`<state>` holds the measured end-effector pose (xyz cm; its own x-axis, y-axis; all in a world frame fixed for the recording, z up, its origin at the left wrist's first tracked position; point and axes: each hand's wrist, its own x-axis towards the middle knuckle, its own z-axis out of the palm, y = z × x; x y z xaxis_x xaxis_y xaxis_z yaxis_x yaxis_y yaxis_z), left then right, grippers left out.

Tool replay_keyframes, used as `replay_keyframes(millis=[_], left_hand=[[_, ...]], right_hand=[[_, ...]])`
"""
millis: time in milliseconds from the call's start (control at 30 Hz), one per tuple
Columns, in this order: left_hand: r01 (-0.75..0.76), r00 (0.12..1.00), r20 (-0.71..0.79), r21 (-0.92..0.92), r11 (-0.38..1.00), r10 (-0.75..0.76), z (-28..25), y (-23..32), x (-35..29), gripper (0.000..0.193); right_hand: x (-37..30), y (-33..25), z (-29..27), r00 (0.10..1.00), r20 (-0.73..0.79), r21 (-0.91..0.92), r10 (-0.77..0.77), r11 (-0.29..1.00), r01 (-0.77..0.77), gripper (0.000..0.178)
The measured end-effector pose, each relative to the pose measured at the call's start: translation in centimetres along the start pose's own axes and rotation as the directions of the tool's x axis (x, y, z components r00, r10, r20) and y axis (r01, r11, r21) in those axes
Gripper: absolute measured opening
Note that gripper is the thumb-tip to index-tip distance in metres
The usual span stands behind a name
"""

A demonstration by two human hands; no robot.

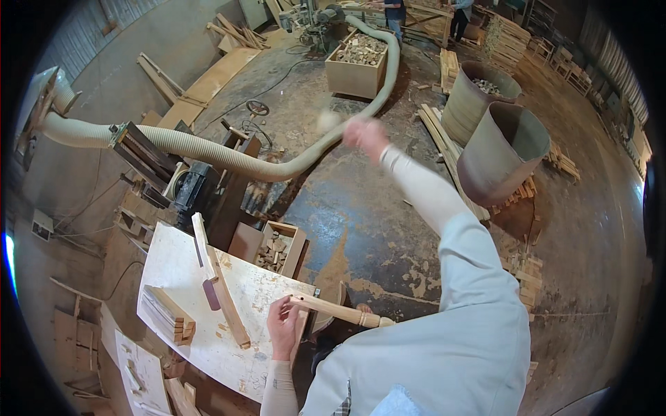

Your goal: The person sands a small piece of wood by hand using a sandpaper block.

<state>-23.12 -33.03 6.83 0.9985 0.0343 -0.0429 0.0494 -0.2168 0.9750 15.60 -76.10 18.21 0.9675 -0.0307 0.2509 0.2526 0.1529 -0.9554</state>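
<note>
A pale ribbed hose (pixel 229 161) enters at the far left and curves across the work area toward the rear. The tabletop (pixel 257 315) stands at lower left. At its left side lies a stack of wood strips (pixel 166 315). To the right of the stack, a long wood strip (pixel 229 305) lies aslant, with a dark red piece (pixel 211 295) against its left edge. Above the tabletop, a dark motor (pixel 194 191) stands beside the hose. Beyond the far edge, 1 small box (pixel 297 249) contains wood offcuts.

The left hand (pixel 281 326) is at the right edge of the tabletop, its fingers and thumb gripping the near-left end of a turned wooden leg (pixel 340 310). The leg extends rightward past the tabletop edge to the person's clothing; a dark hole shows near the gripped end.

The right hand (pixel 368 136) is raised, arm extended over the floor. It is blurred; its grip cannot be determined. A pale blurred shape (pixel 328 122) appears just left of it. Behind, 1 larger box (pixel 352 78) holds offcuts. Farther right, 2 round bins (pixel 496 156) stand beside long boards (pixel 444 149).
</note>
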Motion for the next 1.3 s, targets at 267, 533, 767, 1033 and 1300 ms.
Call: replay_keyframes(millis=[267,533,767,1033,1300], left_hand=[[0.137,0.972,-0.212,0.146,0.980,-0.104,-2.1,-3.5,-4.4,0.027],[0.111,0.988,-0.126,0.180,0.977,-0.089,-3.8,-3.2,-1.7,0.027],[-0.025,0.948,-0.281,0.396,0.918,0.147,-9.0,-3.9,-2.0,0.025],[0.166,0.738,-0.552,0.706,0.689,0.388,-25.3,-2.2,7.2,0.040],[0.602,0.668,-0.687,0.725,0.334,0.287,-38.2,-7.6,8.0,0.066]], right_hand=[[1.1,-4.9,5.3,0.970,-0.097,-0.380,-0.224,0.909,0.172,0.058],[-22.2,8.0,9.5,0.847,0.363,-0.558,0.388,0.819,-0.136,0.067],[-32.6,8.1,17.8,0.630,0.602,-0.585,0.491,0.808,-0.072,0.069],[-33.7,8.0,24.0,0.743,0.414,-0.721,0.525,0.688,-0.084,0.078],[-33.3,5.5,27.7,0.652,0.383,-0.805,0.655,0.582,-0.111,0.085]])
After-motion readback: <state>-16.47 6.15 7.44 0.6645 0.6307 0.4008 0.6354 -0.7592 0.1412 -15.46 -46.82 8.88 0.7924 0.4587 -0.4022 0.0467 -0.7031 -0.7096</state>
